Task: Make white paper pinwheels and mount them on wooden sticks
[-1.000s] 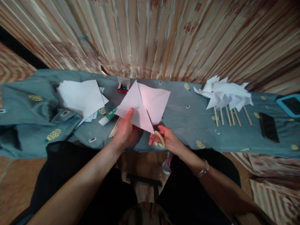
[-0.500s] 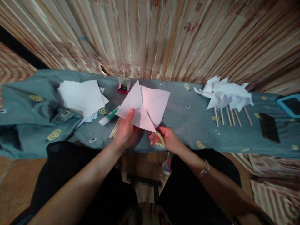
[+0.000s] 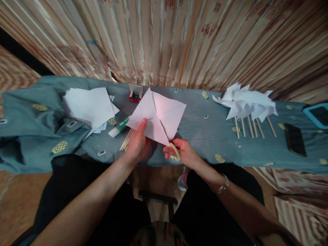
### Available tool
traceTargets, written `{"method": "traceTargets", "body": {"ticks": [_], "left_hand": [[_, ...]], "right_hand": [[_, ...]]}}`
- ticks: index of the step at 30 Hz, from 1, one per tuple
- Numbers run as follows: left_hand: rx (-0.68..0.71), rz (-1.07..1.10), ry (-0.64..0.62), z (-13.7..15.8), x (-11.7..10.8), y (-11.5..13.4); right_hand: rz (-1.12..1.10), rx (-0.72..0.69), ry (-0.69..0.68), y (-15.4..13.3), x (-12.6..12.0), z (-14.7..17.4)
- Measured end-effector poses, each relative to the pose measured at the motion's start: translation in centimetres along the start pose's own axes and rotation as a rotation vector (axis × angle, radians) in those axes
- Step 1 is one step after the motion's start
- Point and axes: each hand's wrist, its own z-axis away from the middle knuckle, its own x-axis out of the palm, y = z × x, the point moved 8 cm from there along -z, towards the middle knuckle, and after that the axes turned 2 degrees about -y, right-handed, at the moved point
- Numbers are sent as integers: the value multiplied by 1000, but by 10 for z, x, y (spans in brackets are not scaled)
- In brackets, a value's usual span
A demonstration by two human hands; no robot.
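A square sheet of white paper (image 3: 165, 112), slit inward from its corners, is held up over the cloth. My left hand (image 3: 138, 141) pinches its lower left side, thumb on top and fingers underneath. In my right hand (image 3: 183, 150) is a pair of scissors (image 3: 175, 152) with pale yellow handles, gripped by the loops at the paper's lower corner. The scissors' blades are hidden by the paper. Under the left side of the sheet lie several thin wooden sticks (image 3: 125, 140) and a green and white glue tube (image 3: 119, 127), both partly covered.
Behind the sheet stands an open red box (image 3: 135, 96) of small metal pieces. A paper stack (image 3: 89, 106) lies left. Several paper pinwheels (image 3: 246, 102) on sticks lie right, near a dark phone (image 3: 294, 139) and a blue-framed device (image 3: 317, 115). A curtain (image 3: 164, 41) hangs behind.
The sheet has shifted very slightly, its lower corner dipping a little toward the scissors and its upper corner tilting left. Both hands stay almost in place.
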Motion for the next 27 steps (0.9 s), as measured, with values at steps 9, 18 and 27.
{"method": "traceTargets", "body": {"ticks": [9, 18, 27], "left_hand": [[8, -1, -6, 0, -1, 0], [10, 12, -10, -3, -2, -2], [9, 38, 28, -6, -2, 8]], "right_hand": [[12, -23, -2, 2, -1, -1], [-32, -23, -4, 5, 1, -3], [43, 45, -122, 13, -3, 6]]}}
